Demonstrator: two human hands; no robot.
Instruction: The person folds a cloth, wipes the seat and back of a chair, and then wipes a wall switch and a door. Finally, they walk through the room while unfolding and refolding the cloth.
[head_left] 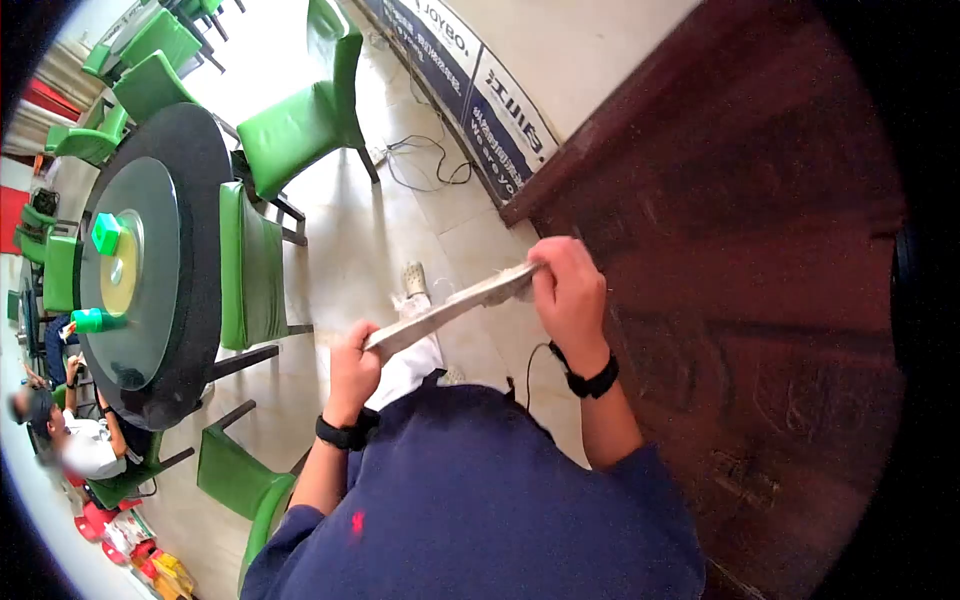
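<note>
In the head view my left hand (354, 374) and my right hand (570, 298) hold the two ends of a long, flat, grey-white strip (440, 316). Loose white threads or shreds stick out along its far edge; its exact kind I cannot make out. The strip slants, with its right end farther from my body. Fingers of both hands are closed around it. It hangs in front of my waist, above my white trousers and one light shoe (414, 278). A black band circles each wrist.
A dark carved wooden door or panel (740, 300) rises close on my right. To the left stands a round black table (205, 180) with a glass turntable, amid green chairs (262, 265). Cables (440, 165) lie on the tiled floor. A person (90, 445) sits at far left.
</note>
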